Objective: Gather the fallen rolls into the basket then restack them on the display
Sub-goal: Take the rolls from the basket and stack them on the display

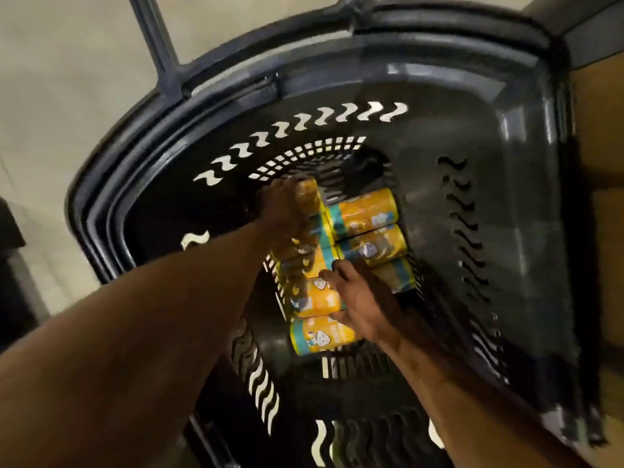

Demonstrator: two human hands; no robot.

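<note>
Basket point(439, 106) walls, dark and cut with wavy slots, fill nearly the whole view, seen from straight above. Its rim runs from 9 o'clock over 12 to 3. Pale floor point(67, 79) shows outside it at 10 o'clock, and a brown surface point(601, 163) just past the rim at 3 o'clock.

Two bare forearms reach down inside, one entering from 8 o'clock and one from 5 o'clock.

On the basket bottom, near the middle of the view, lie the rolls point(366, 214): yellow wrappers with teal bands. They lie on their sides in two touching columns, four or so toward 9 o'clock and three toward 3 o'clock.

The left hand point(285, 214) lies over the far end of the 9 o'clock column, against its topmost roll. It is smeared by motion, so I cannot tell whether its fingers clasp that roll or merely rest on it.

The right hand point(363, 302) sits at the 6 o'clock side of the heap. Its fingers point(329, 275) curl over one edge of the held roll point(312, 300) and the thumb presses the opposite edge, a grip across its width.

Judging by this, gathering is well advanced, since about seven rolls lie in the basket and none shows on the visible floor. No display is in view, so the restacking seems wholly left. Whether the hands are settling rolls in or starting to lift them out cannot be told.
</note>
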